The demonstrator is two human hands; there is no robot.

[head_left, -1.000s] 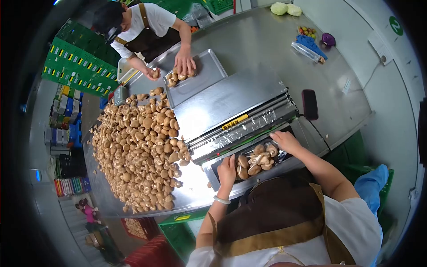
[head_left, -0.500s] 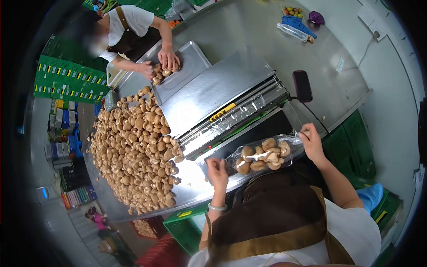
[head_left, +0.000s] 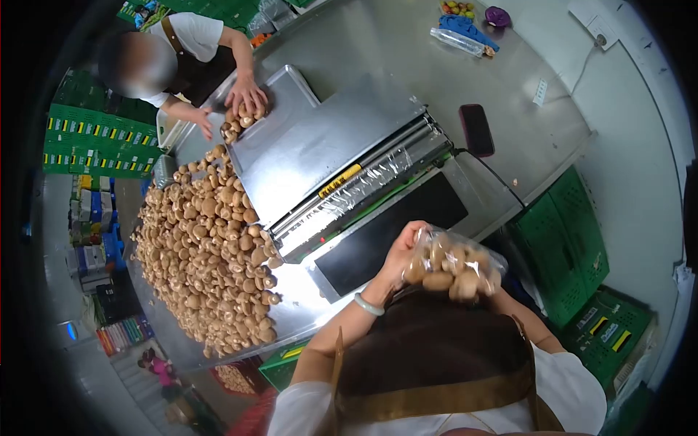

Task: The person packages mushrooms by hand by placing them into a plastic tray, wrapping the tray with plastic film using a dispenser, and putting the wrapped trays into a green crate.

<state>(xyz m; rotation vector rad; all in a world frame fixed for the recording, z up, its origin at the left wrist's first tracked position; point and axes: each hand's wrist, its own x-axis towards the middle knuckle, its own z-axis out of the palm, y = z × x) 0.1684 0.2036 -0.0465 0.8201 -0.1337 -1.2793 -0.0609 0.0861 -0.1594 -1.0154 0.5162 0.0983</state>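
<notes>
stainless steel work table [head_left: 538,145] spreads across the room, beside a pale wall [head_left: 640,94], with green crates [head_left: 102,138] stacked at the far left and more green crates [head_left: 567,247] at the right. a large heap of mushrooms [head_left: 200,269] covers the table's left side. next to it sits a wrapping machine [head_left: 327,152] — metal top, a roll of clear film [head_left: 363,189] along its front, and a flat black plate [head_left: 392,236] nearer the wearer.

the film-wrapped pack of mushrooms [head_left: 454,267] is up in front of the wearer's dark apron [head_left: 436,349], just off the near edge of the black plate. the left hand [head_left: 407,251] is closed on the pack's left end, fingers at the film. the right hand [head_left: 497,293] is at the pack's right side, mostly hidden behind it — i cannot tell how its fingers stand.

across the table, a co-worker [head_left: 193,54] has one hand over mushrooms on a metal tray [head_left: 291,87], the other open beside them. a phone [head_left: 476,131] lies right of the machine, near a black cord [head_left: 502,182].
</notes>
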